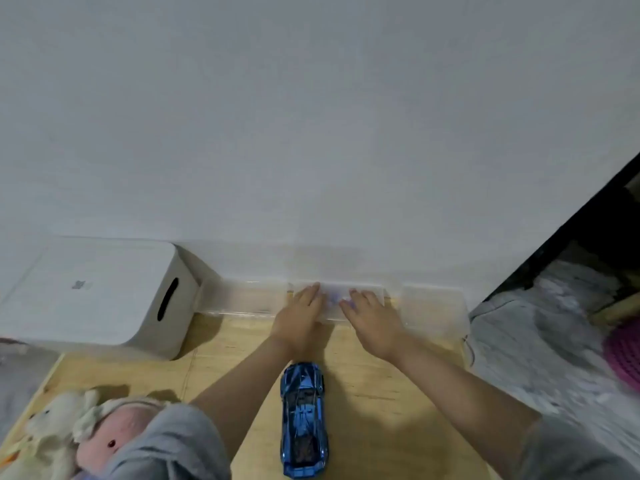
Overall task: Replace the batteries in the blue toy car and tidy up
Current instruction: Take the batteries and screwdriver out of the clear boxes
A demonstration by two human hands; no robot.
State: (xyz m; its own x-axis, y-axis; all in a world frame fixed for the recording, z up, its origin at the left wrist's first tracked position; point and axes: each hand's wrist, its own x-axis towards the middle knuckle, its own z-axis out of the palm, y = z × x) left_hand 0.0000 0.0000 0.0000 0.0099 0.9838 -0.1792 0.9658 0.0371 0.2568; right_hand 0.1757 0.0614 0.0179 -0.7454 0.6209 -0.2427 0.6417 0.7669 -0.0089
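Note:
The shiny blue toy car (304,420) stands on its wheels on the wooden table (374,382), between my forearms, nose pointing away from me. Against the wall at the table's far edge sits a clear plastic box (337,301). My left hand (300,318) and my right hand (372,322) both rest flat on top of that box, fingers spread and pointing to the wall. Something pale purple shows dimly through the box between my hands. No batteries can be seen.
A white box-shaped device with a dark slot (104,292) stands at the back left. More clear boxes (433,306) line the wall. A cream and pink plush toy (79,434) lies at the front left. Grey bedding (540,341) lies to the right.

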